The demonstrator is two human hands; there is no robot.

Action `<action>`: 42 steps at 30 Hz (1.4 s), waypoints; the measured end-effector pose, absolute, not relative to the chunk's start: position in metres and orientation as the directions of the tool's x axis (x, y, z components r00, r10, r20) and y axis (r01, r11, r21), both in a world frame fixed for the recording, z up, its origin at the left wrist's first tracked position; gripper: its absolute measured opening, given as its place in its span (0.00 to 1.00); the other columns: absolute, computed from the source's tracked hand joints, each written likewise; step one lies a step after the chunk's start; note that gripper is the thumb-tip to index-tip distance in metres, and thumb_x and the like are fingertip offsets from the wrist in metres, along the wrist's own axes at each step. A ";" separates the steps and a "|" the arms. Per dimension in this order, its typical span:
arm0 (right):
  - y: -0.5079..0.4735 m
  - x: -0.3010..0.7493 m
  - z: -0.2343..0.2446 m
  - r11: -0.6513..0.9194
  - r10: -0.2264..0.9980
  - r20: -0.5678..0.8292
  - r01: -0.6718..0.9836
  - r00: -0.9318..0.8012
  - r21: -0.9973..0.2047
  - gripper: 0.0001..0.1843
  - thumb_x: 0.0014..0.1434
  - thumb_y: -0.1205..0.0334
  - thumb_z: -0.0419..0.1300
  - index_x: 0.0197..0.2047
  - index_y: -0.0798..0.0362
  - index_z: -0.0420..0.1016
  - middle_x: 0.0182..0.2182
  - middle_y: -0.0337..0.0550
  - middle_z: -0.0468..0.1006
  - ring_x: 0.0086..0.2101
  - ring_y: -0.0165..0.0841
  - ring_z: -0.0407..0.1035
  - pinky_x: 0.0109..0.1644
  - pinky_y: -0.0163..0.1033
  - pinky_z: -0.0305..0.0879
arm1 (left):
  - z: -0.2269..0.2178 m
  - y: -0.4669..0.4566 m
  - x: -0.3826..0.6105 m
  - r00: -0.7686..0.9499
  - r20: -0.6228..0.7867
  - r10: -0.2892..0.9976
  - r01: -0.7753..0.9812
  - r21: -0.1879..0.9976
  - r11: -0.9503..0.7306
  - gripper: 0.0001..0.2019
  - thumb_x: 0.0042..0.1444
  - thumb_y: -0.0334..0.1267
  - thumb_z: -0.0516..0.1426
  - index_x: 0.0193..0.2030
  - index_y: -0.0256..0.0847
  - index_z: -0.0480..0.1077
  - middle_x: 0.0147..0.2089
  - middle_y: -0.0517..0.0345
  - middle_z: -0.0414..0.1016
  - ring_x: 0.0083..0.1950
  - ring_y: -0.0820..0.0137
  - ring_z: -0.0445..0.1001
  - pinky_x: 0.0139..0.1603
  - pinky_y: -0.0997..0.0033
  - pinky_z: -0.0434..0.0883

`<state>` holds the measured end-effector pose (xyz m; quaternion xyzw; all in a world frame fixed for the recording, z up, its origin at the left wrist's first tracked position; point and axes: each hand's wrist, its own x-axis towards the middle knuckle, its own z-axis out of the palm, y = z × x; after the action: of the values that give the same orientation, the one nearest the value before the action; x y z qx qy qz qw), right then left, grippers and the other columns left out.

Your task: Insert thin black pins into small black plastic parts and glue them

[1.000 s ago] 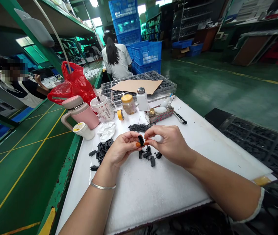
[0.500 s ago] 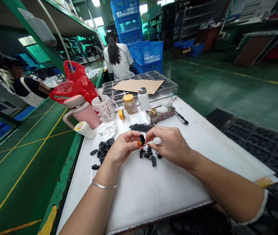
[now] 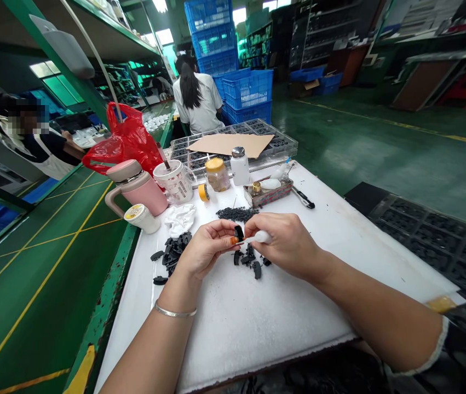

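Over the white counter, the left hand pinches a small black part, right hand clamped on a white applicator at it. Few parts below look finished; a bigger pile waits left.

Silver bangle, orange-painted nails, white frayed cuff

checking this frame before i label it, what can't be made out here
Head view only:
- Small black part: pinched by left hand, fingertips cover most of it; shape unclear.
- White tool: right hand wraps its body, and its tip is too small to identify.
- Heap of black bits: too small to tell apart.
- Dark tray: cut off by the right edge.
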<state>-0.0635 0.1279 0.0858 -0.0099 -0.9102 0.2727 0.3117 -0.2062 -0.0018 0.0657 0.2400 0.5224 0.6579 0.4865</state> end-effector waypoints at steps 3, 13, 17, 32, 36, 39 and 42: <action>0.128 -0.063 0.086 0.846 0.196 0.554 -0.146 -0.809 -0.512 0.05 0.50 0.73 0.59 0.32 0.55 0.72 0.30 0.36 0.77 0.31 0.27 0.70 0.35 0.30 0.60 | 0.064 -0.002 -0.207 -0.402 -0.182 0.898 -0.397 0.918 0.008 0.15 0.41 0.28 0.68 0.38 0.35 0.74 0.34 0.57 0.76 0.33 0.74 0.75 0.36 0.77 0.74; 0.127 -0.064 0.082 0.888 0.145 0.572 -0.148 -0.808 -0.435 0.07 0.50 0.74 0.58 0.33 0.55 0.72 0.29 0.37 0.76 0.31 0.28 0.70 0.36 0.31 0.59 | 0.066 -0.002 -0.206 -0.414 -0.164 0.895 -0.317 0.948 0.027 0.15 0.40 0.30 0.68 0.38 0.35 0.74 0.34 0.56 0.77 0.34 0.73 0.75 0.37 0.76 0.73; 0.126 -0.065 0.078 0.909 0.106 0.587 -0.162 -0.803 -0.385 0.10 0.48 0.76 0.57 0.33 0.55 0.72 0.30 0.37 0.76 0.30 0.28 0.69 0.35 0.32 0.58 | 0.066 -0.003 -0.205 -0.432 -0.137 0.892 -0.247 0.968 0.029 0.14 0.42 0.31 0.68 0.38 0.34 0.75 0.35 0.54 0.77 0.35 0.72 0.75 0.37 0.75 0.73; 0.123 -0.070 0.091 0.247 0.618 0.232 -0.094 -0.751 -0.964 0.09 0.49 0.61 0.65 0.30 0.57 0.72 0.22 0.36 0.73 0.24 0.25 0.65 0.27 0.30 0.60 | 0.074 0.004 -0.176 -0.675 0.315 0.667 0.171 0.947 -0.274 0.06 0.49 0.29 0.63 0.36 0.38 0.76 0.35 0.57 0.76 0.34 0.71 0.75 0.37 0.71 0.76; 0.114 -0.066 0.089 0.474 0.591 0.447 -0.159 -0.671 -0.866 0.03 0.52 0.66 0.63 0.31 0.56 0.73 0.24 0.36 0.74 0.25 0.25 0.67 0.31 0.29 0.62 | 0.072 0.003 -0.172 -0.679 0.395 0.619 0.233 0.915 -0.329 0.07 0.50 0.28 0.62 0.38 0.40 0.75 0.35 0.58 0.75 0.34 0.72 0.75 0.37 0.72 0.76; 0.110 -0.063 0.087 0.702 0.464 0.658 -0.206 -0.593 -0.682 0.05 0.51 0.73 0.62 0.32 0.55 0.74 0.26 0.35 0.75 0.28 0.24 0.68 0.35 0.29 0.62 | 0.071 0.002 -0.172 -0.667 0.471 0.577 0.341 0.882 -0.327 0.08 0.51 0.27 0.61 0.37 0.40 0.76 0.38 0.57 0.75 0.39 0.72 0.74 0.40 0.74 0.75; 0.111 -0.063 0.086 0.759 0.397 0.714 -0.231 -0.577 -0.609 0.07 0.49 0.76 0.61 0.31 0.56 0.73 0.27 0.35 0.75 0.28 0.24 0.68 0.36 0.28 0.62 | 0.070 0.002 -0.175 -0.656 0.469 0.591 0.315 0.882 -0.350 0.08 0.50 0.26 0.62 0.36 0.40 0.76 0.38 0.57 0.76 0.40 0.72 0.74 0.40 0.75 0.75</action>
<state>-0.0631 0.1109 0.0860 -0.0507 -0.8188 0.3435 0.4572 -0.1752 0.0015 0.0702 0.4034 0.5618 0.7158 0.0964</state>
